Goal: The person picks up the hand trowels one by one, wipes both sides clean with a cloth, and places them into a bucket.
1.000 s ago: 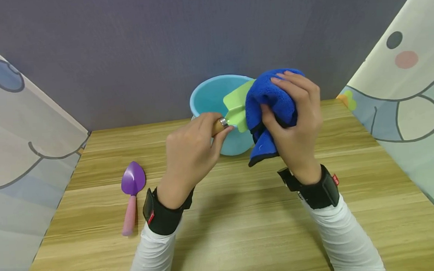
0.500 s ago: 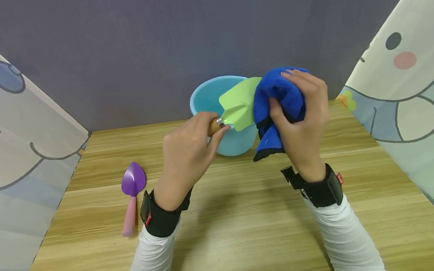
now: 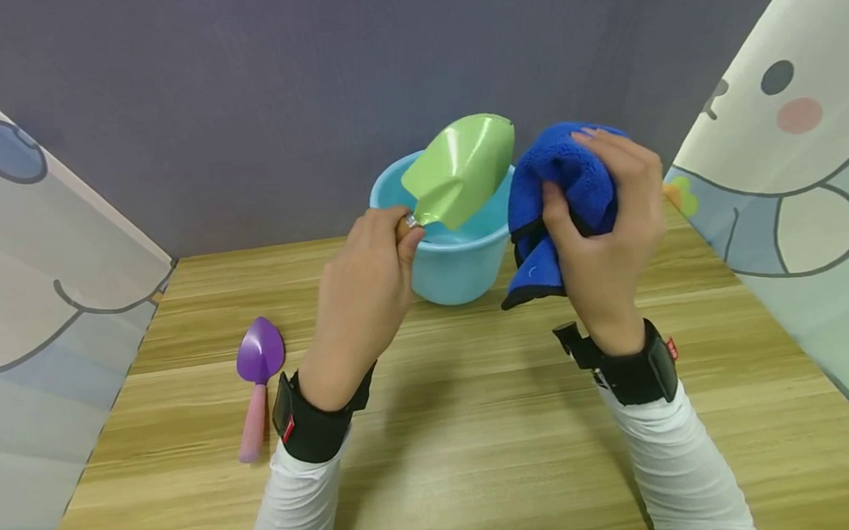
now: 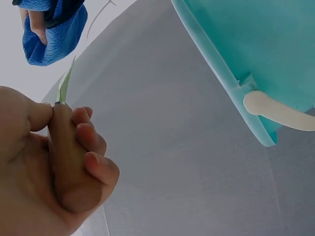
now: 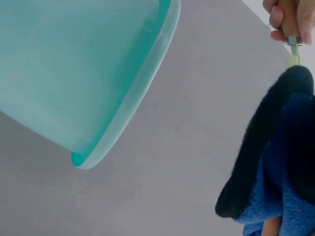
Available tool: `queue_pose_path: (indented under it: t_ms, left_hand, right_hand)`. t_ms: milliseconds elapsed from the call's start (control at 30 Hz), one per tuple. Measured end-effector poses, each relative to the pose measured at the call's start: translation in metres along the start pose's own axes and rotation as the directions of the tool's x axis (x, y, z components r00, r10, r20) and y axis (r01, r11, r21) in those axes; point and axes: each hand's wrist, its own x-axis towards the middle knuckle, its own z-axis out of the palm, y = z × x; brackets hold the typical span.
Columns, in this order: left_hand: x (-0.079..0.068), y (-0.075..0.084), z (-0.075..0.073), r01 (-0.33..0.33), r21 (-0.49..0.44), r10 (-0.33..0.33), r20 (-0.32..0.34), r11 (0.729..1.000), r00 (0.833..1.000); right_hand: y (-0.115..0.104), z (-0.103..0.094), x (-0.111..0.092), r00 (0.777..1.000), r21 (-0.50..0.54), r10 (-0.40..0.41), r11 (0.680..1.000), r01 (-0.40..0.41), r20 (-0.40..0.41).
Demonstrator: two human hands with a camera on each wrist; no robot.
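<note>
My left hand point(image 3: 364, 293) grips the wooden handle point(image 4: 71, 157) of a trowel with a light green blade point(image 3: 462, 169). The blade is raised over the light blue bucket point(image 3: 457, 271), its tip pointing up and to the right. To the right of it, my right hand point(image 3: 615, 229) holds a bunched blue cloth point(image 3: 561, 180) with black edging, thumb pressed into its folds. In the head view a gap separates the cloth from the blade. The right wrist view shows the cloth's dark border hanging down, with the handle end of the trowel beyond it.
A purple trowel point(image 3: 260, 348) with a pink handle lies on the wooden table point(image 3: 480, 456) at the left. A grey panel point(image 3: 276, 112) rises behind the bucket, and cartoon-printed panels stand on both sides. The bucket has a white carrying handle point(image 4: 285, 113).
The cloth has come away from the green blade and moved to the right with my right hand. My left hand has tilted the trowel so its whole blade shows, higher over the bucket.
</note>
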Motion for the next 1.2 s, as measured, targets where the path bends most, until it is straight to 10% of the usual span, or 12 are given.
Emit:
queue_pose_path:
  t_ms: [367,767,967,1200]
  left_hand:
    - [0.002,-0.002,-0.001,0.062,0.016,-0.062,-0.029,0.998,0.998]
    - [0.002,-0.002,0.002,-0.050,0.100,0.060,-0.103,0.994,0.993]
    - [0.002,0.000,0.003,-0.075,0.152,0.087,-0.076,0.985,0.993]
    - [0.000,0.002,0.004,-0.075,0.159,0.086,-0.062,0.984,0.994]
  right_hand:
    - [-0.008,-0.001,0.001,0.999,0.011,-0.003,1.000,0.004,-0.036]
    - [-0.022,-0.001,-0.007,0.990,0.076,-0.108,0.991,0.114,-0.086]
    - [-0.032,0.007,-0.023,0.980,0.162,-0.193,0.969,0.185,0.035]
    - [-0.041,0.015,-0.043,0.898,0.195,-0.355,0.930,0.311,0.259]
